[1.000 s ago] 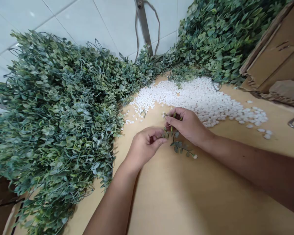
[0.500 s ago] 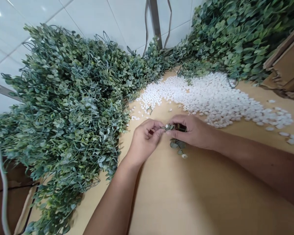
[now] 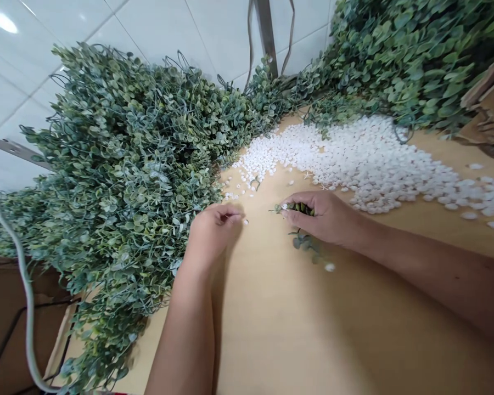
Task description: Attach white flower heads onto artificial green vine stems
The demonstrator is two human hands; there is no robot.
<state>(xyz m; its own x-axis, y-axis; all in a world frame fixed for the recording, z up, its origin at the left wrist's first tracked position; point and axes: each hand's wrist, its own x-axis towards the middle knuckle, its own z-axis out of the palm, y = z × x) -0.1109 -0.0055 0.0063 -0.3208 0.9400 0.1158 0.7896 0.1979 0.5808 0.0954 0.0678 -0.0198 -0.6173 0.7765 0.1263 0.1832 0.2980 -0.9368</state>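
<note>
I note the right hand (image 3: 327, 219) closed in a pinch on a leafy sprig (image 3: 299, 241), held just above the tabletop (image 3: 280, 329) near mid-view; its stem end pokes out past the fingertips. Sprig: small rounded grey-green leaves, one white piece at the pinch, another at the lower trailing end, slightly blurred. Left hand (image 3: 209, 230): thumb and forefinger drawn close together beside a small white disc (image 3: 246, 222); I cannot tell whether they grip it. A gap separates the hands. Bounds I log: heaped foliage (image 3: 132, 159) leftward, scattered white pieces (image 3: 370, 159) beyond, cardboard (image 3: 492, 109) far right; plain tan surface spreads nearward.
</note>
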